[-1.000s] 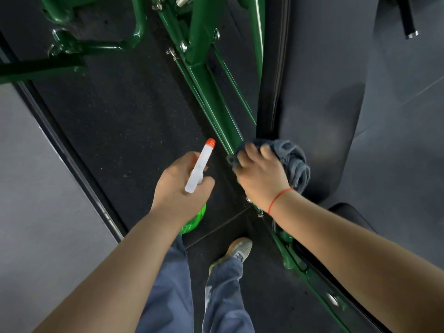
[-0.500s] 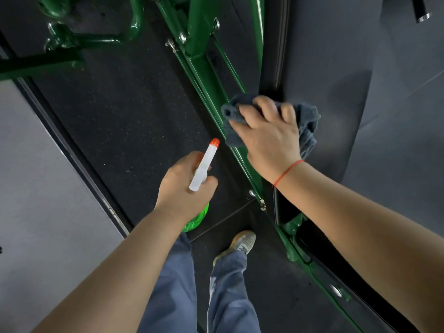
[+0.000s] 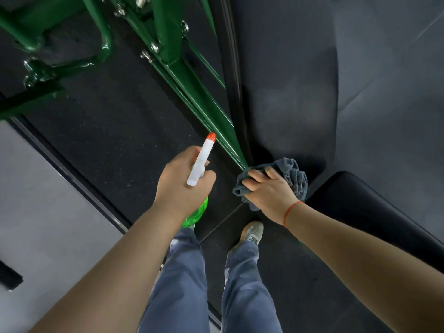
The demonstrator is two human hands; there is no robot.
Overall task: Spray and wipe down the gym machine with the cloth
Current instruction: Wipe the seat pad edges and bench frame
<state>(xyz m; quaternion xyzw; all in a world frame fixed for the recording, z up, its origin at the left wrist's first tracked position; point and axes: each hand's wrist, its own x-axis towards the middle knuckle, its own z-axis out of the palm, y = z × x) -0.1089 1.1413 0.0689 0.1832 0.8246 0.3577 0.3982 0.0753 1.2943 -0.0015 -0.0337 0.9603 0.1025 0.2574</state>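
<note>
Black rubber floor (image 3: 108,140) beneath green machine frame (image 3: 197,99), padded bench (image 3: 360,203) alongside.

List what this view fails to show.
All head view.
The spray bottle: body hidden by the left hand; fill level unreadable.
The green frame under the cloth: covered by cloth and right hand.
The black pad: cut off at the right edge.
Upper frame: cut off at the top edge.

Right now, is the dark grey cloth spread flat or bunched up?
Bunched up: the dark grey cloth shows crumpled folds around the right hand, which grips it.
</note>
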